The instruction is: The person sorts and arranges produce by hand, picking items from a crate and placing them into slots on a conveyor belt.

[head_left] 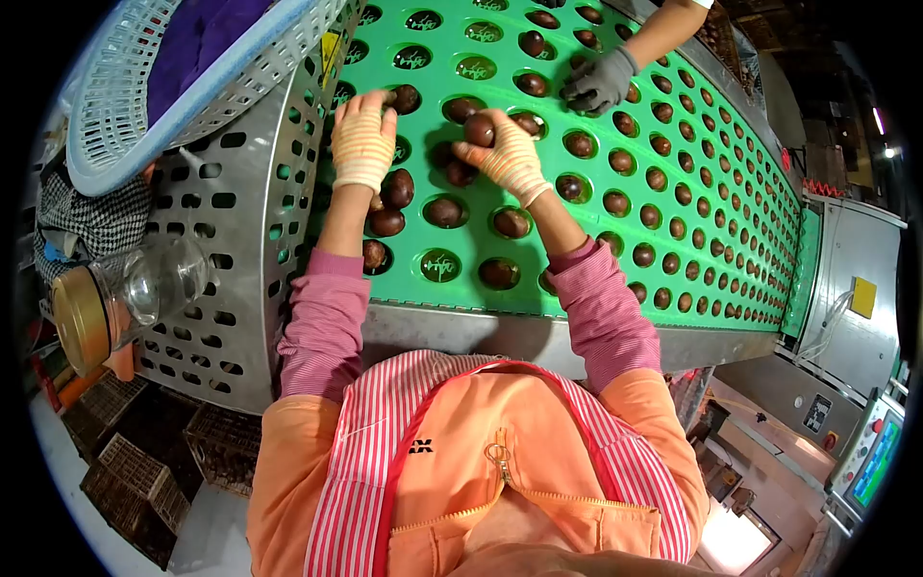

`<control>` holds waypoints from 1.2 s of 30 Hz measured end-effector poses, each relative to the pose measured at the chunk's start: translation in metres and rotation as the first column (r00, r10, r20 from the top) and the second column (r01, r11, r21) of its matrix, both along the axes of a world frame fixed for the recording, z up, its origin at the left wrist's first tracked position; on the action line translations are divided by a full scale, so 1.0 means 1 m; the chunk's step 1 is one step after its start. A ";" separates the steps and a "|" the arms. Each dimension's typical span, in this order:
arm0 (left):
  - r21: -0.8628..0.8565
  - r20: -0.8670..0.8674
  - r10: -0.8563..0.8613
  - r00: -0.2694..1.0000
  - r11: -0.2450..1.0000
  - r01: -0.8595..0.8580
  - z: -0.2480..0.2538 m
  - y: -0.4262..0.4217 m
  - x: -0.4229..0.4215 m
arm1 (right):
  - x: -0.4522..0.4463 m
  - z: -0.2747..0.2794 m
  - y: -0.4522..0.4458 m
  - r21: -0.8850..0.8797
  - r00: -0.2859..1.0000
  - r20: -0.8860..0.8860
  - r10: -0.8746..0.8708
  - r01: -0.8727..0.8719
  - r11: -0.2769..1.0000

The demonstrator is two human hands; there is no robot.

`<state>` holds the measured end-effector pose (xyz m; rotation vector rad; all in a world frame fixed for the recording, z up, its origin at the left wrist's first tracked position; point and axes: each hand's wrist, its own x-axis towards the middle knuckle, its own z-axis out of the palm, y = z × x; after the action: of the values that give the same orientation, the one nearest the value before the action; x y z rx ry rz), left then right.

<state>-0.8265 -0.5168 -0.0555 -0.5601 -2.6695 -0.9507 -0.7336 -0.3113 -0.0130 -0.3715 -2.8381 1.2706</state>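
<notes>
My left hand (pixel 363 144), in a cream striped glove with bare fingertips, reaches over the left edge of the green pocketed sheet (pixel 478 178). Its fingers are apart, beside a dark brown egg-shaped piece (pixel 406 98); whether they touch it I cannot tell. My right hand (pixel 507 159), gloved the same way, pinches another dark brown egg-shaped piece (pixel 479 130) between thumb and fingers above the sheet. Loose pieces (pixel 461 172) lie below it, partly in its shadow. More loose pieces (pixel 396 188) lie near my left wrist. Many oval pockets hold one piece each.
A co-worker's grey-gloved hand (pixel 601 83) is over the sheet at upper right. At left stand a perforated metal guard (pixel 223 240), a pale blue basket (pixel 115 115) with purple cloth and a gold-lidded jar (pixel 82 320). A control panel (pixel 870 452) is at lower right.
</notes>
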 end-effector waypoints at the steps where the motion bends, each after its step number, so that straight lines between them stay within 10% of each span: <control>1: -0.082 -0.038 -0.029 0.999 0.996 0.026 0.000 -0.006 0.007 | 0.006 0.012 -0.011 -0.061 0.994 0.081 0.068 -0.063 0.996; 8: -0.359 0.135 0.117 0.984 0.931 -0.062 0.014 -0.008 0.012 | 0.048 -0.006 -0.049 0.412 0.917 -0.149 0.370 -0.283 0.866; 11: 0.212 0.399 -0.151 0.904 0.975 0.070 0.026 -0.013 0.022 | 0.053 -0.004 -0.044 0.125 0.944 -0.224 0.243 -0.219 0.968; 15: -0.396 0.448 -0.115 0.887 0.863 0.312 0.037 -0.015 0.080 | 0.031 -0.001 -0.043 -0.278 0.974 -0.124 -0.190 0.150 0.949; 21: -0.370 0.037 -0.156 0.987 0.915 0.158 0.003 -0.031 0.141 | -0.014 0.003 -0.074 -0.400 0.997 -0.069 -0.044 0.013 0.917; 27: 0.090 0.151 -0.041 0.988 0.996 0.027 -0.001 -0.044 0.145 | -0.009 -0.024 -0.085 -0.383 1.000 -0.026 -0.012 0.001 0.924; 33: 0.708 0.416 -0.075 0.906 0.652 -0.271 0.005 -0.075 0.119 | 0.070 0.006 -0.072 -0.427 0.999 0.033 0.012 0.003 0.904; 36: 0.773 0.410 -0.111 0.905 0.569 -0.280 0.023 -0.079 0.121 | 0.117 -0.013 -0.073 -0.143 0.967 0.020 0.253 -0.248 0.958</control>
<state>-0.7054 -0.5954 -0.0329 0.0222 -2.0915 -2.2932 -0.6168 -0.3845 -0.0261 -0.0352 -2.9099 1.5255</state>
